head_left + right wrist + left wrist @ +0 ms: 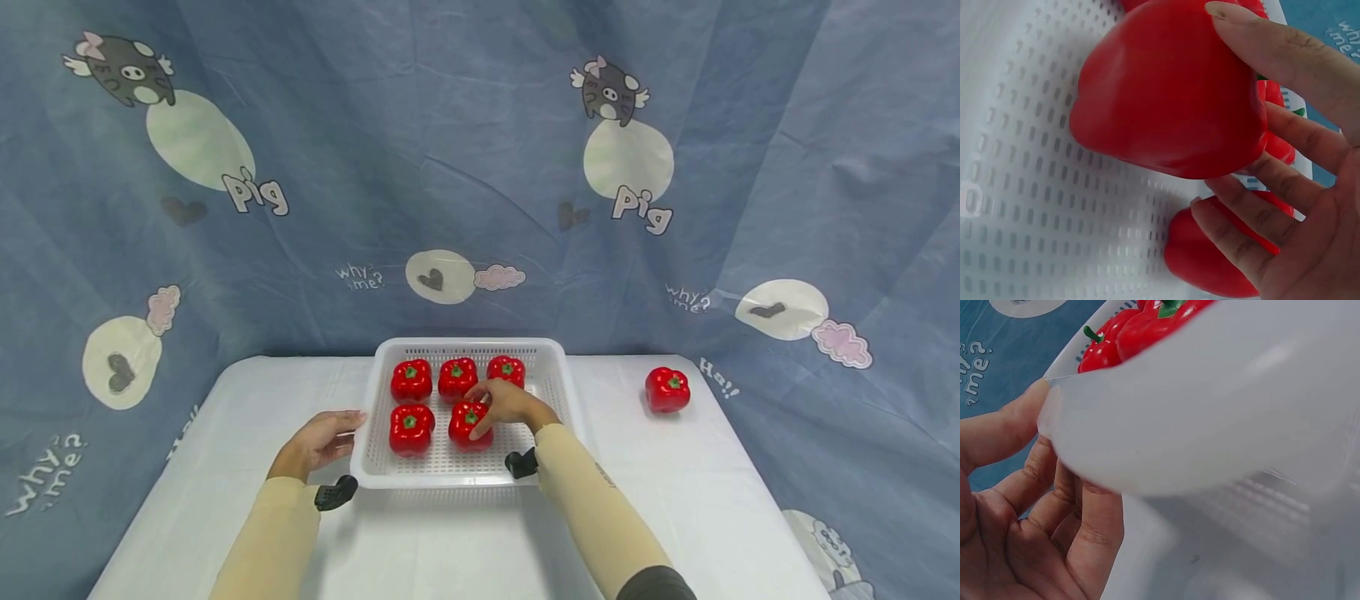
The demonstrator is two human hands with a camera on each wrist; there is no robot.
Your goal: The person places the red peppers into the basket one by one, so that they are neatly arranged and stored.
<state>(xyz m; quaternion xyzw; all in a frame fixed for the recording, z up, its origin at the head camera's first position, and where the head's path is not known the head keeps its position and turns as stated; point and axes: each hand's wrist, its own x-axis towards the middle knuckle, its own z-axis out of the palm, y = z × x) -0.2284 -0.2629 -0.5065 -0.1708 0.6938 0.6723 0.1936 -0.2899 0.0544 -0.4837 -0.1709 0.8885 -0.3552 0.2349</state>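
A white perforated plastic basket [450, 481] holds several red bell peppers with green stems. My left hand [322, 437] pinches the basket's left rim, with the thumb on top and fingers under the edge in the left wrist view. In the front row, my right hand [512, 403] grips a bell pepper [1166, 94] between thumb and fingers. Just left of it sits another front pepper [411, 430]. Three peppers line the back row: left [411, 381], middle [457, 379] and right [506, 368], the last partly covered by the right hand.
One more red bell pepper [667, 390] lies on the white table [660, 500], right of the basket near the back edge. Behind the table hangs a blue curtain [480, 167] with printed pigs. A black wrist camera sits on each sleeve.
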